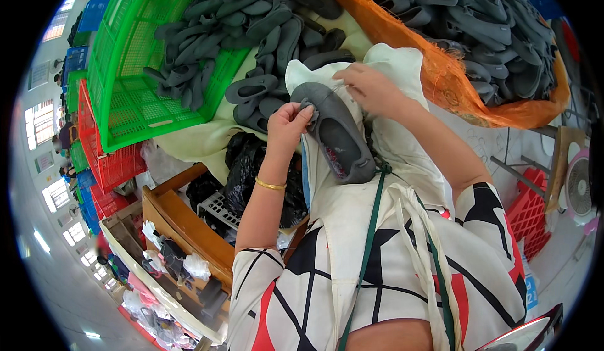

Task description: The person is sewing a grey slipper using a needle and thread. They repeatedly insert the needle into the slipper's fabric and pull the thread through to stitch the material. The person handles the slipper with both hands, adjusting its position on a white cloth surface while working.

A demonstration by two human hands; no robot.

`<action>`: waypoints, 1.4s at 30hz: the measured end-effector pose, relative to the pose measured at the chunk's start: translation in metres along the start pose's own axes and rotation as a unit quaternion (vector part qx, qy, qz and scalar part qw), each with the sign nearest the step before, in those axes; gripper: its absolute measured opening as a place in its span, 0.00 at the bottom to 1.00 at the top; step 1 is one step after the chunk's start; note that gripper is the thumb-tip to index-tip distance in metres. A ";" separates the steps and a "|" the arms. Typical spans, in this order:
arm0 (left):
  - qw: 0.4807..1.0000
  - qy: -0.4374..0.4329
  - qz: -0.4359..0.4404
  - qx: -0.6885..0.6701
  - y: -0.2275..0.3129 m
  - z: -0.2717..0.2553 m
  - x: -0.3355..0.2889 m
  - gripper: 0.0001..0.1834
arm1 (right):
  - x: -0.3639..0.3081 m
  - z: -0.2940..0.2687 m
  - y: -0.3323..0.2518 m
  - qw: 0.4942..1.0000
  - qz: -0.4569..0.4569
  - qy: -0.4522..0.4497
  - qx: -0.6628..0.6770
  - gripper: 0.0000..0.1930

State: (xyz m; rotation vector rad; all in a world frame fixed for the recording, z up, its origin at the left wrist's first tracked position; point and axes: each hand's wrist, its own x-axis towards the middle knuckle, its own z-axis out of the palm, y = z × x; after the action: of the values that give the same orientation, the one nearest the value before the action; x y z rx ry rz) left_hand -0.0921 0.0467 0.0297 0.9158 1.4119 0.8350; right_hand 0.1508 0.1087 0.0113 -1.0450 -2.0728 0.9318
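Observation:
A dark grey slip-on shoe [343, 138] rests on the white cloth over my lap, its toe pointing away and its opening facing up. A patterned insole shows inside it. My left hand [290, 124] is closed at the left side of the toe, thumb and forefinger pinching a small grey piece [308, 104] against the upper. Just right of the toe, my right hand [368, 90] hovers with bent fingers drawn together. A fine thread-like line seems to run near its fingertips, too thin to make out surely.
Many similar grey shoes [251, 11] spill from a tipped green crate [135, 93] ahead. More fill an orange sack [434, 68] at far right. A wooden drawer unit [189, 219] and black plastic bags [264, 175] stand left; a fan [577, 187] and red crate [528, 216] right.

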 end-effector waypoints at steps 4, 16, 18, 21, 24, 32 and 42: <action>0.915 0.169 0.239 0.278 0.020 0.023 -0.017 0.09 | 0.007 0.010 -0.001 0.993 -0.017 -0.080 -0.089 0.12; 0.841 0.089 0.281 0.454 0.016 0.034 -0.030 0.22 | 0.041 0.038 -0.039 0.821 0.184 0.162 0.515 0.16; 0.842 0.100 0.257 0.464 0.013 0.035 -0.029 0.23 | 0.038 0.046 -0.052 0.726 0.232 0.116 0.637 0.18; 0.829 0.118 0.253 0.485 0.006 0.033 -0.025 0.23 | 0.037 0.044 -0.062 0.712 0.271 0.078 0.643 0.17; 0.810 0.122 0.313 0.480 0.000 0.028 -0.018 0.23 | 0.031 0.029 -0.084 0.729 0.261 0.101 0.625 0.16; 0.764 0.065 0.437 0.469 0.025 0.026 -0.001 0.22 | 0.002 0.002 -0.113 0.753 0.188 0.160 0.610 0.15; 0.820 -0.148 0.356 0.423 -0.021 0.065 -0.024 0.15 | -0.099 0.008 -0.098 0.850 0.204 0.077 0.480 0.13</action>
State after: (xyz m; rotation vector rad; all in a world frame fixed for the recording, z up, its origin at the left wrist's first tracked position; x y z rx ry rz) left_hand -0.0289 0.0136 0.0181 2.2563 1.1297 0.5082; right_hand 0.1537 -0.0202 0.0650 -0.9242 -0.9750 1.7631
